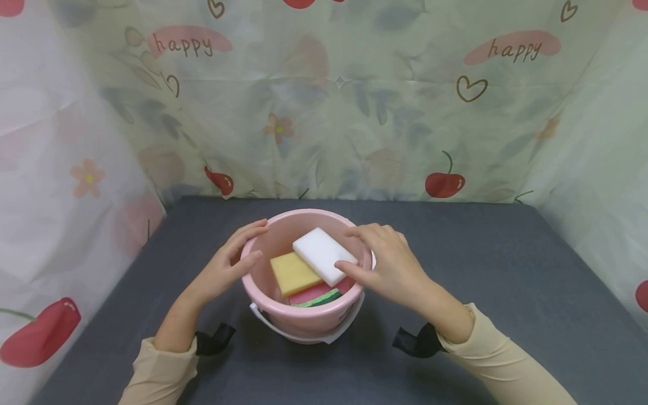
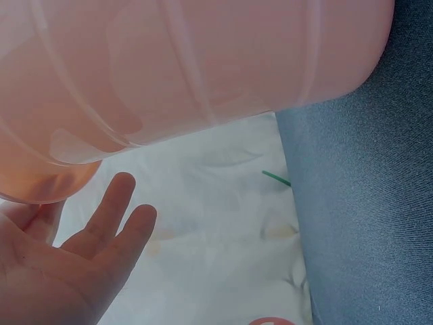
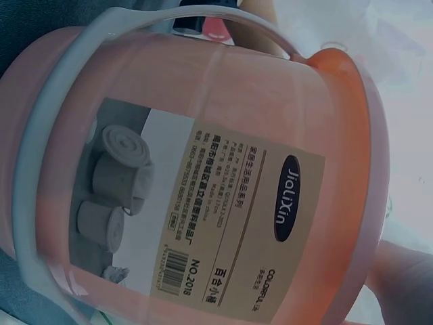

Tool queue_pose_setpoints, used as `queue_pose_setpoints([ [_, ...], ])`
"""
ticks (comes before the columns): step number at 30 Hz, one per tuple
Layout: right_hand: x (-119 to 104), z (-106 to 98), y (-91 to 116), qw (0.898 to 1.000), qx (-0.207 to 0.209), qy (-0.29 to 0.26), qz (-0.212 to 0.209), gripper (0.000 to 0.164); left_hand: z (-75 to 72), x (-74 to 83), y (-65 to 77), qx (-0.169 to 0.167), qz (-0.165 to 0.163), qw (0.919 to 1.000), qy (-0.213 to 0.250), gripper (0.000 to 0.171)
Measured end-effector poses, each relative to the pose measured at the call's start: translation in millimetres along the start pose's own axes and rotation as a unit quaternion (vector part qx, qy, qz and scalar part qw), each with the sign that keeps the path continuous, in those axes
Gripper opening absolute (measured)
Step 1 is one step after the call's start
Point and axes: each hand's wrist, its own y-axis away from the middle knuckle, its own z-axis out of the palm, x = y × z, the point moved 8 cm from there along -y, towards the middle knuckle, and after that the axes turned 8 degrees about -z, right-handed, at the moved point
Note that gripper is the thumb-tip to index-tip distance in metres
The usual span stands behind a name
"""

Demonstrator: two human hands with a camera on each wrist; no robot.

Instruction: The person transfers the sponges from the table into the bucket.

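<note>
A pink bucket (image 1: 283,309) stands upright between my hands, its white handle (image 1: 263,319) hanging down at the front. Inside lie a white sponge block (image 1: 321,253), a yellow sponge (image 1: 293,275), something flat and pink (image 1: 309,293), and a green-edged piece (image 1: 321,299) partly covered. My left hand (image 1: 225,264) touches the left rim with spread fingers; the left wrist view shows fingers (image 2: 108,210) stretched out beside the wall. On the right, my right hand (image 1: 392,264) reaches over the rim with loosely bent fingers, its thumb above the white block; contact there cannot be told.
The bucket stands on a dark grey tabletop (image 1: 496,270). Patterned curtain cloth (image 1: 344,140) closes in the back and sides. A printed label (image 3: 203,210) covers part of the bucket's wall. Black straps (image 1: 417,340) hang at both wrists.
</note>
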Motion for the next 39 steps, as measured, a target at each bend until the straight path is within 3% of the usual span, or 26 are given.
queue_pose_setpoints([
  [15,19,-12,0,0.998,0.04,-0.042,-0.007,0.036,1.2,2.1,0.4,-0.006,0.003,1.0,0.007,0.046],
  [27,70,-3,4,0.996,0.036,-0.04,0.066,0.033,1.4,3.0,0.5,-0.008,0.004,0.9999,0.006,0.046],
  [39,114,23,10,0.991,0.016,-0.037,0.124,0.036,1.5,1.8,0.8,-0.011,0.006,0.9998,0.014,0.046],
])
